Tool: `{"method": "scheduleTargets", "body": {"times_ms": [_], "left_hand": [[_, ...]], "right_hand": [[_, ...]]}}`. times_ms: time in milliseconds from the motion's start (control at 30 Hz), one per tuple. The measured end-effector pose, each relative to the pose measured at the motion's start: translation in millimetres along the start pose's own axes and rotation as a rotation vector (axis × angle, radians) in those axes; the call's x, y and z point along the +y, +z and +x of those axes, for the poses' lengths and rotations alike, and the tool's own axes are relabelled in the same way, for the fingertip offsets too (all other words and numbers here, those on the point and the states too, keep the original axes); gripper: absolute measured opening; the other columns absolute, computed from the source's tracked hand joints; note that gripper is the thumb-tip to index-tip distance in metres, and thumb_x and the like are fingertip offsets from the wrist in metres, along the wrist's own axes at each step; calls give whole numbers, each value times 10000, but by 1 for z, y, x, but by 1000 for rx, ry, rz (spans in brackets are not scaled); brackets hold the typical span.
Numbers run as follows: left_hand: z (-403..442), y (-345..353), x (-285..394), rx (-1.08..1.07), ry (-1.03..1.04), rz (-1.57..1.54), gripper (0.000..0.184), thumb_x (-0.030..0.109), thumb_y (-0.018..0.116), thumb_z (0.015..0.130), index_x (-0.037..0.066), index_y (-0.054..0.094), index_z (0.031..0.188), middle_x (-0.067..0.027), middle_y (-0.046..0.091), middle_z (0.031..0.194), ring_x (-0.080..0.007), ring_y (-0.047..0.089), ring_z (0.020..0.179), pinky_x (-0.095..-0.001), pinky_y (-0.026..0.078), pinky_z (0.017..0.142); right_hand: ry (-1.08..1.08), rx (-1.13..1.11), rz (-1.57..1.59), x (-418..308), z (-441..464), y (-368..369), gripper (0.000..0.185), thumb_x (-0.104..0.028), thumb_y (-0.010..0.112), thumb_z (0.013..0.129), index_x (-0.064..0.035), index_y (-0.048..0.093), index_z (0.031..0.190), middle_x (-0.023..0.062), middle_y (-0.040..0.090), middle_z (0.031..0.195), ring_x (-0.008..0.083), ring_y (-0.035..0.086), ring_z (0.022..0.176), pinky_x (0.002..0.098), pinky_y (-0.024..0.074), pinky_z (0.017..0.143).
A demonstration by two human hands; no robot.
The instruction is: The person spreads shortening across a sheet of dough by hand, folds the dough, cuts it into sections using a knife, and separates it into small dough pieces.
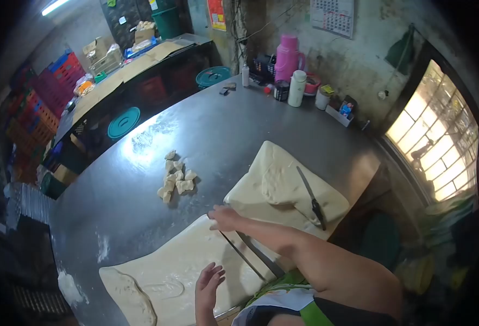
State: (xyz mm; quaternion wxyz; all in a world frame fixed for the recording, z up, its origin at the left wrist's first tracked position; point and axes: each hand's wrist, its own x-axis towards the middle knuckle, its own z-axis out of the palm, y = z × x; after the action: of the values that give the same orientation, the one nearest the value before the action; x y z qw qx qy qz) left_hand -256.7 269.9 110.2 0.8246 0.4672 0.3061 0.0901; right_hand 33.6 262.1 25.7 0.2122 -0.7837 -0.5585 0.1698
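Note:
A long sheet of pale dough (169,266) lies across the near side of the metal table. Just above it is my left hand (209,285), fingers apart and empty. My right hand (224,218) is closed at the sheet's far edge; what it grips, if anything, is too small to tell. A thin dark line, a cut or a narrow tool, runs from below that hand towards my body. Beyond a narrow gap to the right lies a thicker folded dough slab (283,182), with a black-handled knife (311,198) resting on it.
Small dough lumps (177,178) are piled mid-table, and flour (71,288) marks the left edge. A pink flask (288,58), a white bottle (297,88) and small containers stand at the back. Past the table are teal lids (124,123) and a cardboard-covered counter (142,64).

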Motion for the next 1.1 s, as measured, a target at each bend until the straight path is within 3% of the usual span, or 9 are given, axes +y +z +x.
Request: {"method": "scheduleTargets", "body": {"times_ms": [233,300,500,600,733,800,933,1033,1100], "left_hand": [[47,25,-30,-12,334,865,613,146,746,841,-9,468,1366,-167,625,1155,-259,613,1094,-378,485,974],[57,53,-43,-43,671,937,708,170,826,734,2,486,1331,-206,592,1187,-305,617,1047,-378,500,886],[79,82,-92,-263,549,1009,489,125,750,794,38,543,1228,-179,645,1057,-324,648,952,-369,516,808],[53,106,-70,-256,302,787,377,107,704,828,53,563,1174,-164,671,977,-321,666,905,-369,520,773],[-52,179,40,-180,171,501,303,30,642,828,30,608,1130,-88,667,919,-181,658,867,-303,514,769],[-83,202,92,-338,416,833,310,8,656,797,49,629,1104,-89,676,877,-216,678,797,-313,524,711],[-114,185,157,23,804,1329,330,19,722,689,104,681,1005,-88,701,837,-325,676,716,-358,540,669],[-133,166,196,270,619,1655,316,61,751,654,110,698,962,-79,698,874,-307,676,837,-379,534,750],[-127,140,201,262,467,2022,386,135,787,677,99,674,1044,-114,657,1071,-293,629,1027,-394,504,871]], "right_hand": [[-207,213,525,-82,-156,-110,301,-173,769,781,-51,495,801,95,509,792,287,523,707,386,429,627],[-375,372,582,-107,-184,-176,311,-121,793,777,-56,489,793,74,483,769,261,490,663,359,405,587],[-555,849,419,-127,-238,-275,256,-39,787,784,-79,542,851,112,604,897,194,562,728,307,450,615],[-264,1037,1139,-109,-237,-270,275,26,754,784,-78,575,965,129,632,968,165,588,741,285,481,610],[-142,942,1371,-37,-253,-262,304,40,649,852,-118,547,1091,73,586,891,118,549,638,265,485,560],[-273,818,1653,-29,-252,-271,281,-29,681,867,-123,549,1096,38,564,840,107,497,565,257,441,510],[-418,632,1823,-29,-233,-273,277,-75,719,858,-117,543,1067,24,552,816,111,487,538,260,430,487],[-398,590,1793,-50,-223,-252,251,-50,715,841,-86,557,1032,34,564,790,128,505,536,272,427,479],[-406,532,1782,-77,-218,-234,238,-37,713,832,-71,564,1014,39,570,777,136,515,535,278,426,475]]}}
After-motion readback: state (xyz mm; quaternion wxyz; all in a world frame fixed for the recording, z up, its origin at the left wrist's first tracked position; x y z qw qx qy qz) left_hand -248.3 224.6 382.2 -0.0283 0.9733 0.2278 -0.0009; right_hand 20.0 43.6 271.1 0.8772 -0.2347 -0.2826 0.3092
